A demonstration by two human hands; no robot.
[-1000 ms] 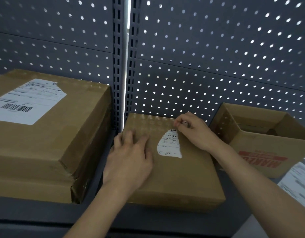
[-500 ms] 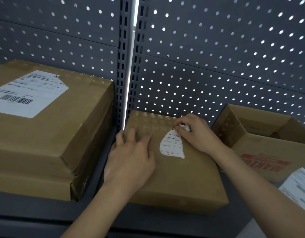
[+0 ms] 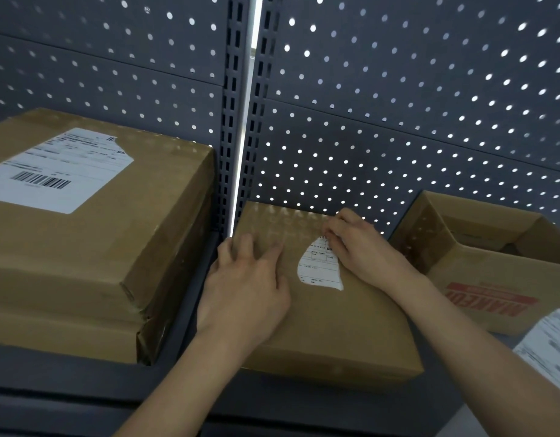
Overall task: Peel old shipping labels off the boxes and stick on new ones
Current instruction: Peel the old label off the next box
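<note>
Far left of my grip, the big box (image 3: 115, 247) runs out of frame, and its barcode label (image 3: 58, 168) is cut off with it; the print is too blurred for me to read. My left hand (image 3: 244, 294) lies on the flat box (image 3: 351, 335), fingers straight and spread, pressing down just left of the torn label (image 3: 319, 266) and gripping nothing. That label sits on the box top between my two hands, a ragged white scrap with a curved edge. My right hand (image 3: 367, 250) is curled over its top end, thumb and forefinger pinching the paper there. The hand hides the scrap's upper right, so I cannot tell whether any of it has lifted. Right of the grip, apart from the flat box, stands an open box (image 3: 493, 279) with red lettering. Its inside is dark and I cannot make out what it holds. A printed sheet (image 3: 549, 345) is cut off at the right edge.
</note>
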